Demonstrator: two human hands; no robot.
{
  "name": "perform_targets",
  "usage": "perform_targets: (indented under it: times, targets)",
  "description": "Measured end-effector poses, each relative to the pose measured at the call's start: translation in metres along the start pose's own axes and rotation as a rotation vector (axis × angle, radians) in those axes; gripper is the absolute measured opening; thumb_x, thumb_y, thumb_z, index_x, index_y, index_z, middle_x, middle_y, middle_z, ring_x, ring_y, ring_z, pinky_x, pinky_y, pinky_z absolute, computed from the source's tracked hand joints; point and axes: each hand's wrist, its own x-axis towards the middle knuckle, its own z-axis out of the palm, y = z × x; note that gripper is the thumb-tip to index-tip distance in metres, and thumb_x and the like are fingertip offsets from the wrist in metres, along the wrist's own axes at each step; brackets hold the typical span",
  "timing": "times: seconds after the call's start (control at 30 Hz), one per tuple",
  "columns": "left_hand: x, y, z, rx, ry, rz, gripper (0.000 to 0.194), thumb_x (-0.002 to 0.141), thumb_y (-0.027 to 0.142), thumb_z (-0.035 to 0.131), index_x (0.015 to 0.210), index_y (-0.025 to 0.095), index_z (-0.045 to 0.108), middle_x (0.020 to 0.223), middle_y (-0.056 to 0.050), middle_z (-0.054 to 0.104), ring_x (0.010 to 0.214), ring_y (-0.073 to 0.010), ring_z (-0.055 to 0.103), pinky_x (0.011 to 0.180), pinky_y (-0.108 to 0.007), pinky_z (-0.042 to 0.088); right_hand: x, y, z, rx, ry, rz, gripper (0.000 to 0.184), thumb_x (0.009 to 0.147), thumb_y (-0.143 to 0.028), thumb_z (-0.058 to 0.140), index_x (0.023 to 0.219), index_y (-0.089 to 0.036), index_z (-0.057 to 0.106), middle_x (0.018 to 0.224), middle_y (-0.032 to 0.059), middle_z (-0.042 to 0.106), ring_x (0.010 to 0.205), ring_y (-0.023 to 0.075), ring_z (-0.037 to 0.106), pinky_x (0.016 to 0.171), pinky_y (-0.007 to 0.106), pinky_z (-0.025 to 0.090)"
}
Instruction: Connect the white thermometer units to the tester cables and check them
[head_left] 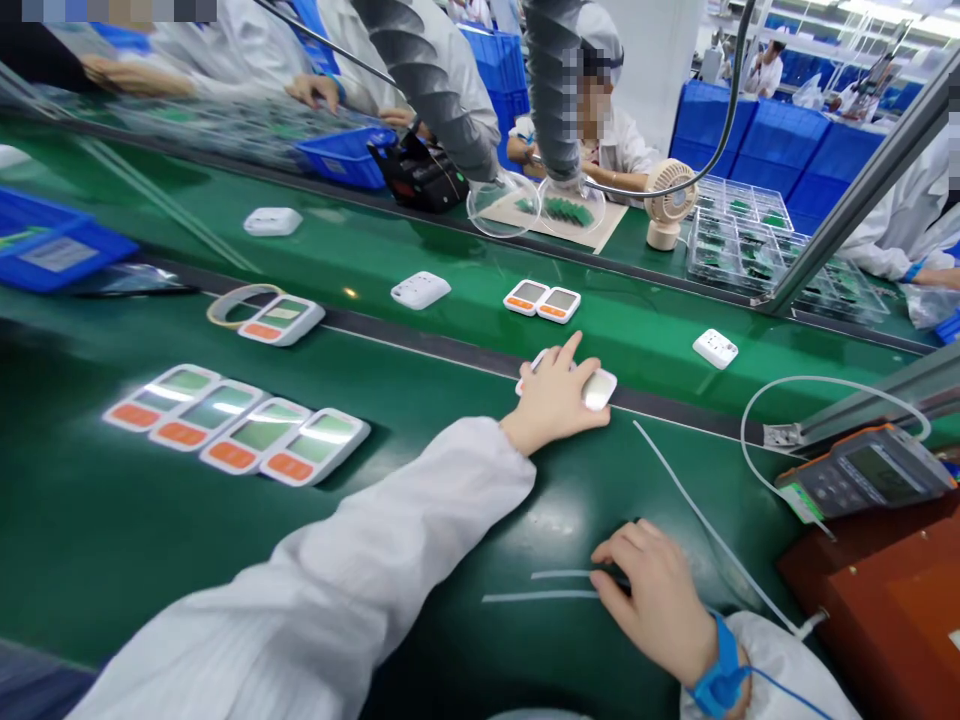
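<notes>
My left hand point(556, 395) reaches to the near edge of the green conveyor belt. Its fingers and thumb span two white display units point(599, 390) side by side, which it mostly covers. My right hand point(656, 595), with a blue wrist strap point(721, 670), rests low over the dark green bench. Its fingers are loosely bent with a gap to the thumb, beside two thin white strips point(540, 596). On the left, several white display units point(300, 450) with orange buttons stand in a row. Another display unit point(281, 320) lies by a roll of tape point(238, 305).
The belt carries a display unit pair point(541, 300) and white housings point(420, 290). A handheld meter point(874, 470) with a pale tube point(705, 515) sits at right. Beyond are a small fan point(667, 205), blue bins point(52, 245), hanging ducts point(555, 90) and co-workers.
</notes>
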Motion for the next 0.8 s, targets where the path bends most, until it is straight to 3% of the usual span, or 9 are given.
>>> perform_targets:
  times: [0.23, 0.3, 0.4, 0.53, 0.6, 0.67, 0.73, 0.77, 0.8]
  targets:
    - [0.145, -0.010, 0.022, -0.097, 0.015, -0.017, 0.074, 0.074, 0.060, 0.071, 0.139, 0.026, 0.056, 0.171, -0.014, 0.011, 0.148, -0.0485, 0.024, 0.111, -0.074, 0.025, -0.001, -0.003, 0.000, 0.057, 0.006, 0.004, 0.025, 0.085, 0.001, 0.071, 0.096, -0.019, 0.062, 0.093, -0.0006, 0.059, 0.087, 0.0184, 0.051, 0.076, 0.030, 0.034]
    - [0.166, -0.020, 0.033, -0.087, 0.022, -0.059, 0.071, 0.081, 0.062, 0.063, 0.140, 0.023, 0.055, 0.170, -0.016, 0.015, 0.150, -0.0460, 0.023, 0.115, -0.073, 0.018, -0.001, -0.004, -0.001, 0.066, 0.002, 0.003, 0.024, 0.085, 0.001, 0.070, 0.096, -0.019, 0.062, 0.093, -0.0004, 0.059, 0.086, 0.0185, 0.051, 0.077, 0.030, 0.035]
    - [0.169, -0.030, 0.046, -0.088, 0.069, -0.083, 0.070, 0.089, 0.060, 0.055, 0.145, 0.019, 0.051, 0.168, -0.019, 0.022, 0.153, -0.0395, 0.022, 0.121, -0.067, 0.011, -0.001, -0.005, -0.001, 0.065, -0.014, 0.004, 0.023, 0.086, 0.000, 0.070, 0.097, -0.019, 0.062, 0.093, -0.0003, 0.059, 0.087, 0.0186, 0.051, 0.076, 0.030, 0.035]
    - [0.126, -0.043, 0.034, -0.215, 0.008, -0.023, 0.075, 0.092, 0.052, 0.054, 0.150, 0.008, 0.043, 0.166, -0.023, 0.025, 0.155, -0.0337, 0.025, 0.126, -0.048, 0.020, -0.002, -0.004, 0.000, 0.021, -0.010, 0.005, 0.022, 0.088, 0.001, 0.067, 0.096, -0.019, 0.062, 0.094, 0.0002, 0.059, 0.088, 0.0187, 0.052, 0.076, 0.030, 0.035]
    - [0.086, -0.060, 0.012, -0.243, -0.019, 0.015, 0.074, 0.090, 0.051, 0.057, 0.149, 0.009, 0.045, 0.163, -0.019, 0.034, 0.151, -0.0282, 0.034, 0.124, -0.037, 0.028, -0.002, -0.002, 0.001, -0.016, -0.003, -0.005, 0.020, 0.089, 0.000, 0.065, 0.096, -0.018, 0.062, 0.095, 0.0008, 0.058, 0.088, 0.0188, 0.052, 0.076, 0.030, 0.036]
    - [0.036, -0.090, -0.015, -0.245, -0.004, 0.013, 0.068, 0.089, 0.056, 0.053, 0.144, 0.016, 0.052, 0.163, -0.011, 0.037, 0.150, -0.0246, 0.036, 0.123, -0.034, 0.031, -0.001, 0.001, 0.002, -0.042, 0.001, -0.025, 0.019, 0.090, 0.000, 0.064, 0.096, -0.018, 0.062, 0.094, 0.0009, 0.058, 0.087, 0.0188, 0.053, 0.075, 0.030, 0.036]
    - [-0.019, -0.131, -0.040, -0.224, 0.077, -0.075, 0.072, 0.092, 0.059, 0.043, 0.147, 0.013, 0.048, 0.165, -0.014, 0.032, 0.154, -0.0284, 0.028, 0.126, -0.042, 0.025, 0.000, 0.004, 0.001, -0.058, -0.011, -0.041, 0.018, 0.091, -0.001, 0.064, 0.096, -0.018, 0.062, 0.092, 0.0007, 0.058, 0.086, 0.0187, 0.053, 0.074, 0.030, 0.037]
    - [-0.047, -0.152, -0.048, -0.200, 0.147, -0.186, 0.077, 0.092, 0.062, 0.039, 0.147, 0.010, 0.045, 0.165, -0.016, 0.031, 0.154, -0.0334, 0.025, 0.126, -0.050, 0.023, 0.000, 0.004, 0.000, -0.066, -0.020, -0.042, 0.017, 0.091, -0.001, 0.064, 0.096, -0.018, 0.062, 0.092, 0.0005, 0.057, 0.085, 0.0186, 0.053, 0.074, 0.030, 0.038]
    - [-0.075, -0.171, -0.053, -0.159, 0.223, -0.351, 0.076, 0.092, 0.065, 0.036, 0.148, 0.014, 0.044, 0.165, -0.012, 0.031, 0.153, -0.0331, 0.028, 0.125, -0.052, 0.025, 0.001, 0.004, -0.001, -0.079, -0.030, -0.037, 0.017, 0.091, -0.002, 0.065, 0.096, -0.018, 0.062, 0.091, 0.0003, 0.057, 0.085, 0.0186, 0.054, 0.074, 0.030, 0.038]
